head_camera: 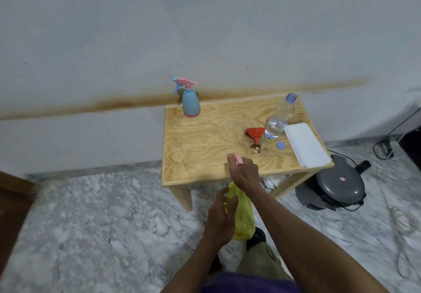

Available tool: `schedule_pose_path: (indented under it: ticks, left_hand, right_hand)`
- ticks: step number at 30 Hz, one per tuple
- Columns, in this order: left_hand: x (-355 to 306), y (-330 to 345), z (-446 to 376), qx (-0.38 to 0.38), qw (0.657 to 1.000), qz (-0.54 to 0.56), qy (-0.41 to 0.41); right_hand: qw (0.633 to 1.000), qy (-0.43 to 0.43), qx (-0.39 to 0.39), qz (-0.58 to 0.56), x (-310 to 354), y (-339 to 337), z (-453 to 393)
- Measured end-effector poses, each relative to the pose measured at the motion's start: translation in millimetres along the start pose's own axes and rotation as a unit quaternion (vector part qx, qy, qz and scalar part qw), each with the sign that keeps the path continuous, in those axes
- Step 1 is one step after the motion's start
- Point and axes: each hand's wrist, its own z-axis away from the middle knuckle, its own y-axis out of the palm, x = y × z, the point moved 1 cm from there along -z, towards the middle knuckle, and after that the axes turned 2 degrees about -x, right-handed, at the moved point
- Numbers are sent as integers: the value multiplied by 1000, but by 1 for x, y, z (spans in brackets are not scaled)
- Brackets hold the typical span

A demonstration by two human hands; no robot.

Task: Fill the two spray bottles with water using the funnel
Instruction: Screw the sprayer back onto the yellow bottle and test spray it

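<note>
A blue spray bottle (191,103) with a pink spray head stands at the far left corner of the wooden table (205,137). A yellow spray bottle (242,215) is held in the air in front of the table's near edge. My left hand (219,219) grips its body. My right hand (243,171) is closed around its pink spray head (238,158). A red funnel (255,134) lies tipped on the table. Beside it stands an uncapped clear water bottle (280,117), about a third full. Its blue cap (281,145) lies nearby.
A white folded cloth or paper (305,144) lies at the table's right edge. A grey round appliance (337,185) with black cables sits on the marble floor to the right of the table. The wall stands just behind the table.
</note>
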Motion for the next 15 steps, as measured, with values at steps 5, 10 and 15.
schedule_pose_path:
  ticks: [5,10,15]
  left_hand:
    - [-5,-12,-11,20,1000,17,16]
    - [-22,-25,-37,48,998,20,30]
    - [-48,-33,-74,-16,996,21,80]
  right_hand:
    - [997,-18,-28,-66,14,-2,1]
    - [990,-86,-27,-107,41,-14,-4]
    - [983,-131,-35,-122,68,-33,-19]
